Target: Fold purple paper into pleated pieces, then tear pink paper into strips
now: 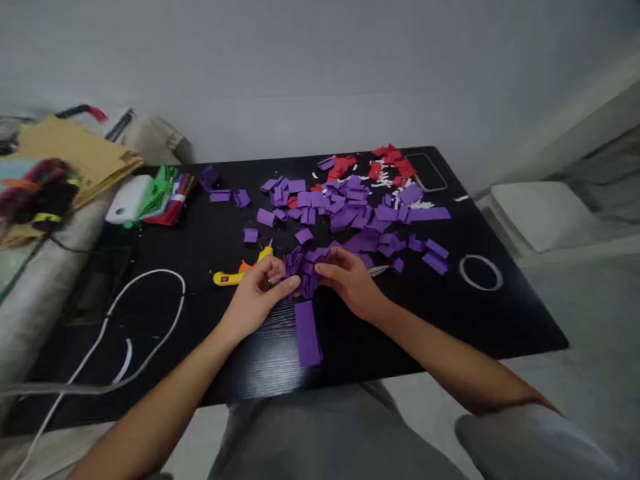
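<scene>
One purple bundle [309, 275] sits mid-frame, grasped by the left hand [257, 287] and right hand [353, 279], thumbs pointing inward, fingers curled. Forearms [187, 383] slant up from the lower corners. A strip [307, 333] lies just below; a glue gun [229, 279] beside the left hand; purple pieces [347, 200] cover the worktop [390, 347] above centre.

No legible text anywhere.
</scene>
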Tool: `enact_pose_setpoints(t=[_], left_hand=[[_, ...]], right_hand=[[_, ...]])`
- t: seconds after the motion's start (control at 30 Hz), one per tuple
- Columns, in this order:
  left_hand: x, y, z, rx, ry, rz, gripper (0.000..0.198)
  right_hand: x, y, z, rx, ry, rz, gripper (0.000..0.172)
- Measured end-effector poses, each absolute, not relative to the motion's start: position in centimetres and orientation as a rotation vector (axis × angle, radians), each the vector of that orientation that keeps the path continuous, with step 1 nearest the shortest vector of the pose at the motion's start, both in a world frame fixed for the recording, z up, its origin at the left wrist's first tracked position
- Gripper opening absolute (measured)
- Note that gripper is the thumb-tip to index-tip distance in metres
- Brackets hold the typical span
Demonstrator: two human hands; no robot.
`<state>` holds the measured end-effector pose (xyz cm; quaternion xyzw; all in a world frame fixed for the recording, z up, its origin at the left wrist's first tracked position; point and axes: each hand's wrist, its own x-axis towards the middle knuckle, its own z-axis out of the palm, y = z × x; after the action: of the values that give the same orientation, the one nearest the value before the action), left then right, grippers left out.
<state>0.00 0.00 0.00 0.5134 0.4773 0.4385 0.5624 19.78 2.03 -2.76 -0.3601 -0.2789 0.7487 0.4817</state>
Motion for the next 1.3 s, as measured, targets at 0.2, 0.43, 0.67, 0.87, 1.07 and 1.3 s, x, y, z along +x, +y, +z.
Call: enact_pose_setpoints(t=[0.2,0.43,0.67,0.87,1.07,1.3], left_hand=[[0.1,-0.1,-1.1,1.218,1.131,1.042,0.038],[0.4,-0.5,-1.4,1.376,1.222,1.041,0.031],[0.3,-0.9,-1.2,1.628,1.332,0.969,0.029],[0.3,-0.8,-1.4,1.54,1.291,0.957,0.031],[0.2,-0.5,-1.6,1.335,1.209,1.012,0.03],[0.2,-0.4,-1.5,1.293,1.175,1.032,0.03]], right_hand=[[19.9,1.9,-2.7,-0.893,-0.734,1.798,0.033],[19.9,1.5,-2.6,-0.931,-0.847,1.728,0.062],[19.8,1.4,-2.7,-0.969,-1.081,1.617,0.051],[19.9,1.6,-2.5,-1.019,-1.078,1.593,0.049],[20.1,1.7,-2.0,-1.041,-0.959,1.686,0.047],[20.1,1.7,-2.0,-1.032,-0.922,1.71,0.047]])
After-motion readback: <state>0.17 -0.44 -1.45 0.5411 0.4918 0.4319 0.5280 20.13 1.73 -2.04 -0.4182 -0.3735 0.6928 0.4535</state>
